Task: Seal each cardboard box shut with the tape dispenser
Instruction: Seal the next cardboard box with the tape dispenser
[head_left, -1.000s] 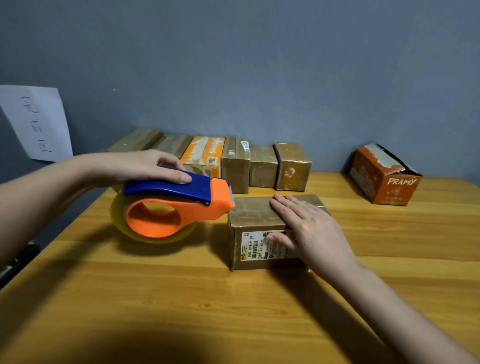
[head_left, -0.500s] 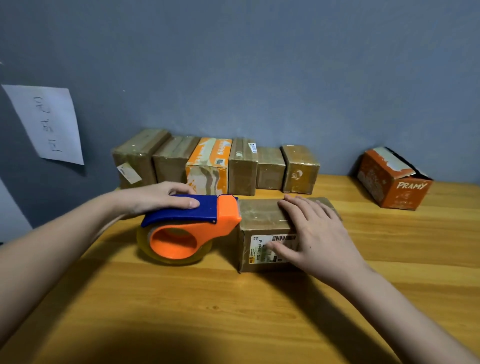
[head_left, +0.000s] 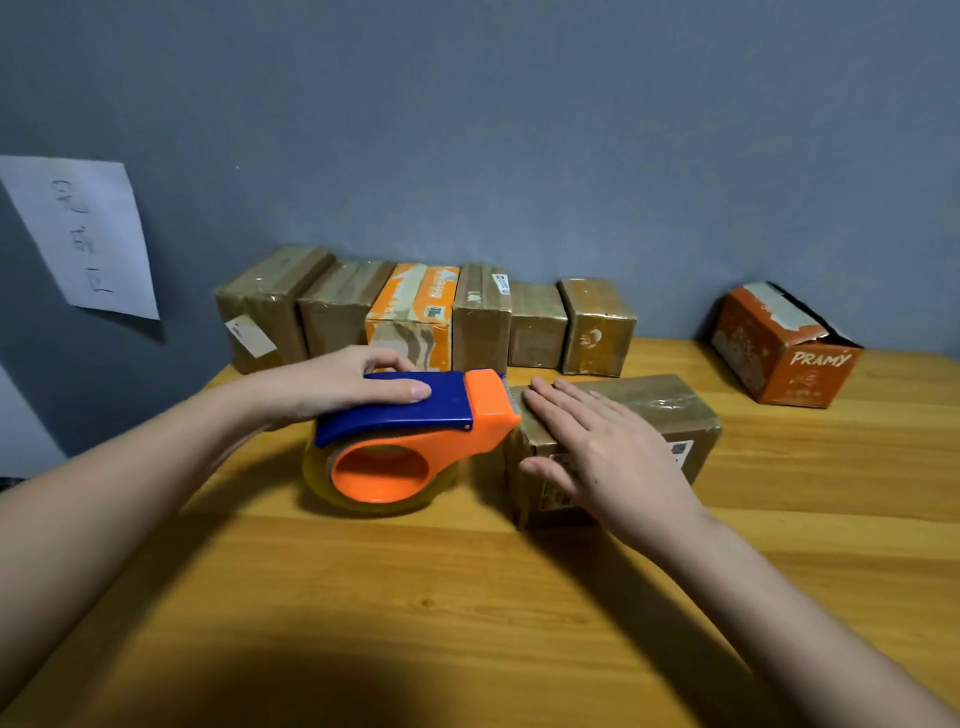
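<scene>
- Your left hand (head_left: 332, 384) is clenched around the blue handle of the orange plastic tape dispenser (head_left: 415, 441), whose cutter end touches the left top edge of the brown rectangular cardboard box (head_left: 649, 410) lying in the middle of the wooden surface (head_left: 467, 597).
- Your right hand (head_left: 608, 447) lies flat and released on the box top, fingers spread, grasping nothing.
- Press down with that palm so the box cannot slide when you pull.
- Anchor the tape a little way down the left end face first, then draw the dispenser along the top seam in one straight, low pass.
- Slide your right hand ahead of the cutter, or lift it to the far end, so your fingers stay clear of the blade.
- The open orange printed box (head_left: 779, 348) at the right likely waits its turn; the row of boxes (head_left: 426, 317) by the wall appears taped.
</scene>
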